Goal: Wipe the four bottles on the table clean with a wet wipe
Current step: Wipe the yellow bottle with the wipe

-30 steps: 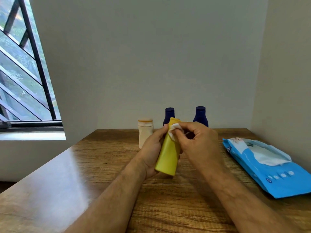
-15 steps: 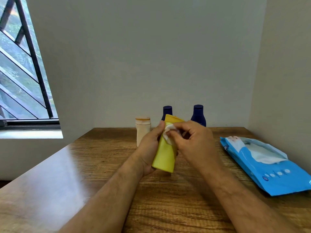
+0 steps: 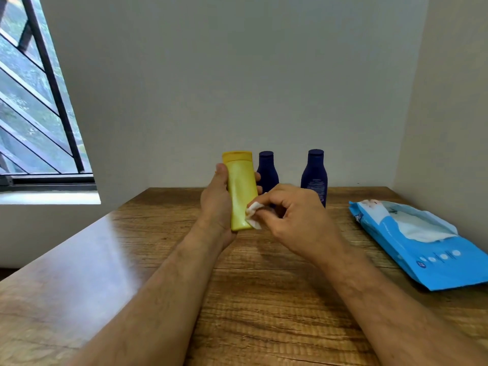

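A: Where is the tall yellow plastic bottle with the flat cap (image 3: 241, 191)?

B: Held upright above the brown wooden surface (image 3: 264, 299), just in front of the two dark blue bottles (image 3: 267, 170). The left hand (image 3: 217, 202) wraps its body; the right hand (image 3: 293, 216) pinches a small folded white wet wipe (image 3: 254, 215) against the bottle's lower side.

A: How would it handle?

B: Probably light, smooth, a bit slippery when damp. A mid-body grip looks safest.

A yellow bottle (image 3: 241, 190) is held upright above the table, a crumpled white wipe (image 3: 253, 213) pressed against its lower side. Two dark blue bottles (image 3: 267, 171) (image 3: 314, 177) are stood upright behind.
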Motion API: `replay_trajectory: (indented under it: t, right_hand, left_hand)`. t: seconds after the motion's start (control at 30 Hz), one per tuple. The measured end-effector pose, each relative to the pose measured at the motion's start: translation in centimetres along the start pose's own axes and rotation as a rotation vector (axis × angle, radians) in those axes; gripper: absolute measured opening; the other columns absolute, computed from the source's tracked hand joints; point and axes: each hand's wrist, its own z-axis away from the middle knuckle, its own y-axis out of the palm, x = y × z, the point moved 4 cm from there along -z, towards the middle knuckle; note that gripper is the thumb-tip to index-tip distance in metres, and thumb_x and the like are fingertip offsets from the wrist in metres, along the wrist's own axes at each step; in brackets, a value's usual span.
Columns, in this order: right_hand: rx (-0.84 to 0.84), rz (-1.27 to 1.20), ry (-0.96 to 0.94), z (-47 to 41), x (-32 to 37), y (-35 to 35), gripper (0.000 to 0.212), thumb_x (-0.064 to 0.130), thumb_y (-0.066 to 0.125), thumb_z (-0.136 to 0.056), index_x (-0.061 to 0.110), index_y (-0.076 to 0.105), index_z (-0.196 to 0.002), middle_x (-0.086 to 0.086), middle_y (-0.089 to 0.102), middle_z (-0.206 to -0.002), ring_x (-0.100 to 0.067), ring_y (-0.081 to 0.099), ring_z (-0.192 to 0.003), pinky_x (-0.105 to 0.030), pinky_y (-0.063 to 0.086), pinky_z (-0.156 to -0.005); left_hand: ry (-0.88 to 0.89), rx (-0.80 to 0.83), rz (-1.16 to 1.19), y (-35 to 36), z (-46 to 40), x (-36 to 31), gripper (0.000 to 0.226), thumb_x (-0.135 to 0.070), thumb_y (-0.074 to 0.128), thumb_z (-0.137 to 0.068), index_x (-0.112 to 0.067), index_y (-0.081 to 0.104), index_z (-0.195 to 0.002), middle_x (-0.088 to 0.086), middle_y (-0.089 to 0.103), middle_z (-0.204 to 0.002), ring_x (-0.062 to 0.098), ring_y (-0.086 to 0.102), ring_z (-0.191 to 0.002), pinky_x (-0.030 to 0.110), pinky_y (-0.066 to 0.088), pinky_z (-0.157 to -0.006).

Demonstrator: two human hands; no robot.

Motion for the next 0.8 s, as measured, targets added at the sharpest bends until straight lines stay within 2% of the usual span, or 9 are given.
replay_trajectory:
  t: [0.07,0.17,0.27,0.37,0.47,0.57,0.63,0.7,0.8]
  right_hand:
    - [-0.077,-0.003,0.028,-0.1,-0.4,-0.4,0.014,0.03,0.069,-0.087,0.031,0.074,-0.1,0.019,0.064,-0.092,0.01,0.055,-0.087,-0.003,0.041,-0.075]
    - [-0.262,-0.062,0.104,-0.1,-1.1,-1.5,0.012,0.03,0.07,-0.088,0.03,0.074,-0.099,0.018,0.064,-0.092,0.008,0.057,-0.084,-0.005,0.044,-0.071]
    - [-0.389,-0.087,0.152,-0.2,-1.5,-2.3,0.014,0.032,0.07,-0.088,0.029,0.073,-0.101,0.016,0.065,-0.094,0.004,0.058,-0.083,-0.005,0.046,-0.067]
    - [-0.331,-0.129,0.192,-0.2,-1.6,-2.2,0.011,0.028,0.072,-0.086,0.028,0.074,-0.097,0.016,0.065,-0.092,0.005,0.059,-0.08,-0.004,0.044,-0.062]
    - [-0.053,-0.186,0.19,-0.2,-1.0,-0.9,0.008,0.023,0.075,-0.083,0.028,0.076,-0.09,0.018,0.067,-0.087,0.014,0.058,-0.078,-0.002,0.043,-0.062]
    - [0.133,-0.109,0.16,0.0,-0.7,0.3,0.009,0.027,0.078,-0.08,0.031,0.077,-0.087,0.021,0.069,-0.086,0.009,0.06,-0.085,-0.012,0.049,-0.073]
    - [0.117,-0.09,0.149,0.0,-0.7,0.3,0.01,0.028,0.077,-0.081,0.032,0.076,-0.09,0.021,0.068,-0.087,0.009,0.06,-0.086,-0.014,0.049,-0.077]
    - [0.015,-0.08,0.154,0.0,-0.8,-0.3,0.01,0.028,0.075,-0.083,0.031,0.076,-0.093,0.021,0.066,-0.089,0.013,0.057,-0.082,-0.008,0.045,-0.072]
    - [-0.207,-0.041,0.186,-0.2,-1.3,-1.5,0.015,0.033,0.07,-0.087,0.03,0.073,-0.101,0.02,0.062,-0.092,0.007,0.057,-0.082,-0.01,0.047,-0.067]
  left_hand:
    - [-0.01,0.027,-0.089,0.4,0.4,0.2,0.064,-0.055,0.036,-0.103,-0.001,0.066,-0.117,0.015,0.076,-0.102,0.03,0.072,-0.09,0.045,0.059,-0.084]
    - [-0.033,0.107,-0.224,1.3,1.1,0.8,0.053,-0.051,0.04,-0.103,-0.007,0.069,-0.108,0.013,0.077,-0.091,0.025,0.073,-0.076,0.039,0.06,-0.071]
    - [-0.042,0.169,-0.269,1.7,1.4,1.2,0.05,-0.049,0.041,-0.103,-0.008,0.068,-0.112,0.013,0.075,-0.088,0.024,0.07,-0.073,0.037,0.058,-0.07]
    - [-0.029,0.155,-0.243,1.6,1.4,1.2,0.049,-0.048,0.041,-0.104,-0.008,0.068,-0.109,0.011,0.076,-0.085,0.023,0.071,-0.072,0.035,0.059,-0.067]
    - [-0.02,0.084,-0.132,0.9,0.9,0.8,0.054,-0.05,0.04,-0.103,-0.004,0.067,-0.111,0.015,0.077,-0.093,0.026,0.074,-0.079,0.037,0.061,-0.071]
    - [0.007,0.031,-0.084,0.2,0.4,0.4,0.059,-0.052,0.037,-0.103,-0.001,0.067,-0.108,0.017,0.075,-0.098,0.028,0.068,-0.08,0.041,0.058,-0.076]
    - [-0.002,0.032,-0.098,0.2,0.4,0.5,0.061,-0.053,0.038,-0.103,-0.001,0.068,-0.11,0.018,0.075,-0.101,0.029,0.07,-0.083,0.042,0.058,-0.078]
    - [-0.019,0.073,-0.182,0.6,0.5,0.8,0.058,-0.053,0.04,-0.102,-0.003,0.07,-0.11,0.016,0.076,-0.102,0.028,0.073,-0.087,0.041,0.059,-0.08]
    - [-0.021,0.164,-0.32,1.2,0.8,1.6,0.049,-0.049,0.041,-0.104,-0.011,0.072,-0.101,0.012,0.077,-0.088,0.023,0.073,-0.073,0.039,0.058,-0.073]
